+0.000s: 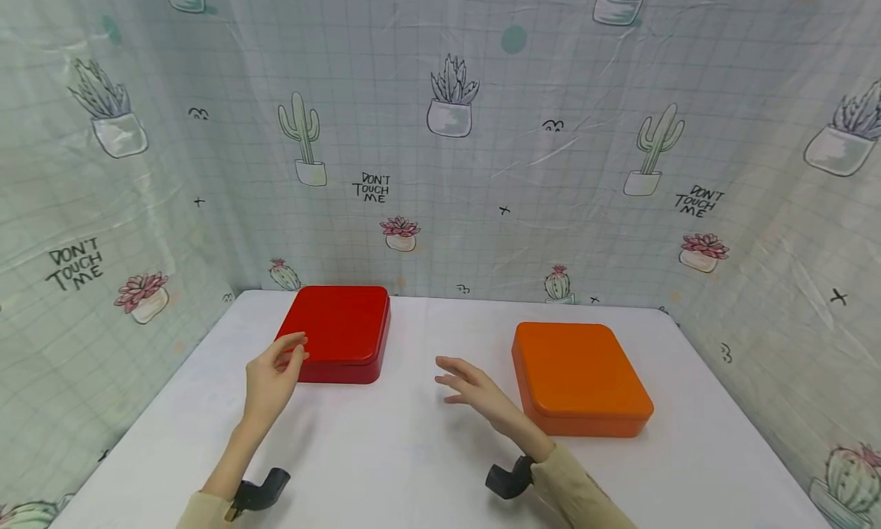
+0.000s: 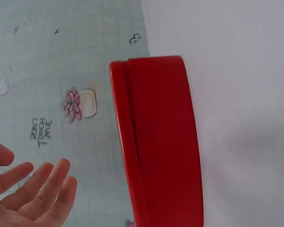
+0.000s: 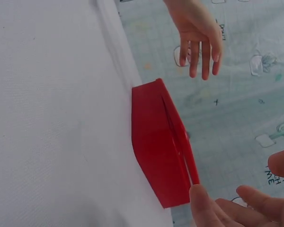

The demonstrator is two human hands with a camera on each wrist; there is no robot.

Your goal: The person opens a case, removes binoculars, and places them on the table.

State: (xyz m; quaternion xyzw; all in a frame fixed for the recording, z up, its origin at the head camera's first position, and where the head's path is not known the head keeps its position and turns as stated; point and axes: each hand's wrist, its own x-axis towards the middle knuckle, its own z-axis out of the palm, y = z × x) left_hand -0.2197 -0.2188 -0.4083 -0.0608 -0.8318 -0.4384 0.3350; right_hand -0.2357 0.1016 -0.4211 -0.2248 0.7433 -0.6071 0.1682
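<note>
A flat red box (image 1: 340, 324) with a fitted lid lies at the back left of the white table. My left hand (image 1: 268, 380) hovers at its near left corner, fingers loosely bent with nothing between them. In the left wrist view the box's side (image 2: 165, 142) and lid seam show, apart from the spread fingers (image 2: 52, 198). An orange box (image 1: 578, 368), also lidded, lies on the right. My right hand (image 1: 478, 395) is raised left of it, palm inward, fingers extended and empty. The right wrist view catches the red box (image 3: 154, 146) beyond my right fingertips, with my left hand (image 3: 196, 28) above.
The white table (image 1: 413, 452) ends at the back against a hanging sheet (image 1: 385, 78) printed with cacti, which also encloses both sides. Black curved mounts sit on the left wrist (image 1: 264, 491) and right wrist (image 1: 509, 479). White tabletop separates the two boxes.
</note>
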